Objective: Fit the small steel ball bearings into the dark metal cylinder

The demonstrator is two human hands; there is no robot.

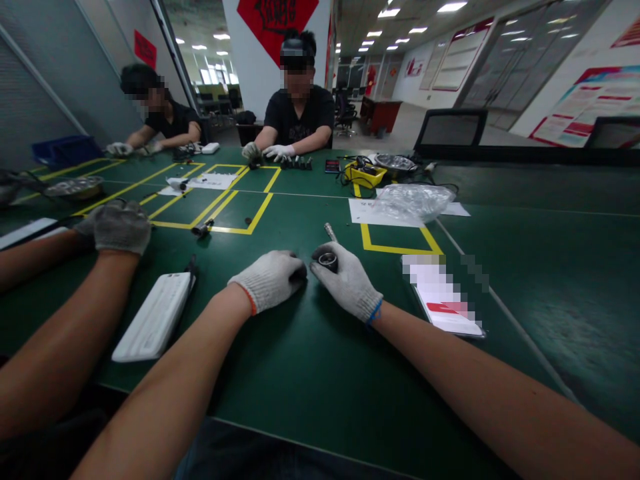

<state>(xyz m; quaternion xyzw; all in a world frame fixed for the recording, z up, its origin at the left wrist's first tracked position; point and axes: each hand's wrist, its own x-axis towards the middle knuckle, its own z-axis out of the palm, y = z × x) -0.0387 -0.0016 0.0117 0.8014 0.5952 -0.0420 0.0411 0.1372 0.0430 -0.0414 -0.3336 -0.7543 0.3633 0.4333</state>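
1. Green table (280, 380) carries yellow tape outlines (261, 215), which seem to mark places for parts.
2. The person's gloved right hand (345, 280) has its grip closed around a round black part (329, 261), just above the table; the ringed end faces upward, probably so the inside shows.
3. The person's left hand (273, 280) curls just beside it, nearly shut; whether it holds anything cannot be told, as its inner side is hidden.
4. A ribbed metal piece (330, 232) shows just beyond the right hand.
5. To the right lies a phone (445, 300), to the left a white slab-shaped device (153, 320), apparently set aside so both hands have elbow room.
6. Farther left rests a co-worker's gloved hand (123, 227), well apart from the black part.
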